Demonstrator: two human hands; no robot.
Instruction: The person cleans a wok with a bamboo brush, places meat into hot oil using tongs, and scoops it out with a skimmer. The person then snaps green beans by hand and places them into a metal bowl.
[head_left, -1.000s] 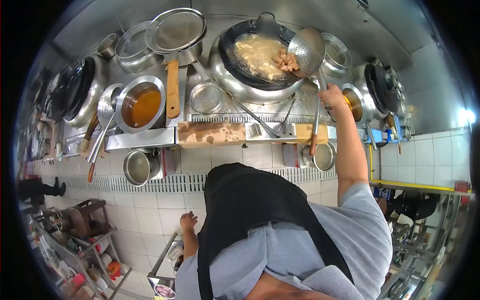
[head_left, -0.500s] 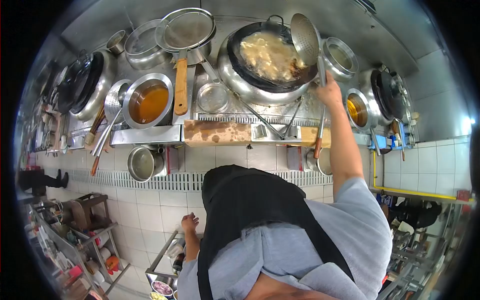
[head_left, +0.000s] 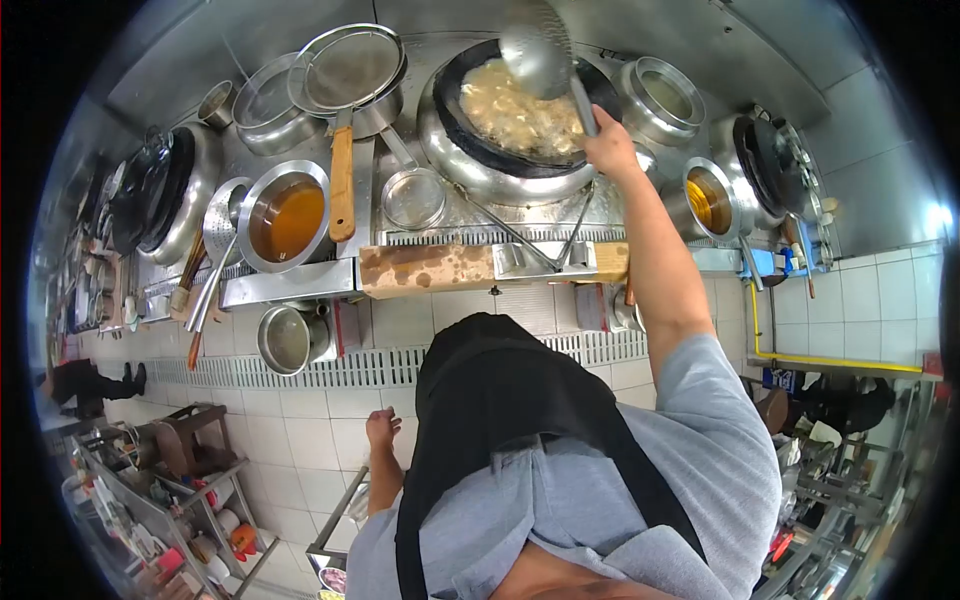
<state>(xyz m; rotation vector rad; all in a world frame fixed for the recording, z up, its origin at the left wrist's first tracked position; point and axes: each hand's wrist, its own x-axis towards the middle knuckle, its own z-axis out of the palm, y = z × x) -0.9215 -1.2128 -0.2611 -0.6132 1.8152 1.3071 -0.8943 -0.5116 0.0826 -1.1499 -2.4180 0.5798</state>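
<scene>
My right hand (head_left: 610, 145) is closed round the handle of a perforated skimmer (head_left: 537, 55). The skimmer's bowl is tilted above the far side of a black wok (head_left: 447, 105), slightly blurred. Pale, battered-looking pieces of food (head_left: 510, 115) bubble in oil inside the wok; the skimmer's bowl hides some of the wok's far part. Down at my left side, over the tiled floor, hangs my left hand (head_left: 382, 427), fingers loosely curled and apart, with nothing in it.
Left of the wok are a round strainer (head_left: 350, 65) with a wooden handle, a small sieve (head_left: 414, 198) and a pot of amber liquid (head_left: 290, 215). A metal pot (head_left: 660, 100) and another oil pot (head_left: 712, 200) stand right. Behind me is a shelved cart (head_left: 190, 500).
My right hand has moved left and a little away from me, carrying the skimmer from the wok's right edge to above its far middle. My left hand still hangs at my side.
</scene>
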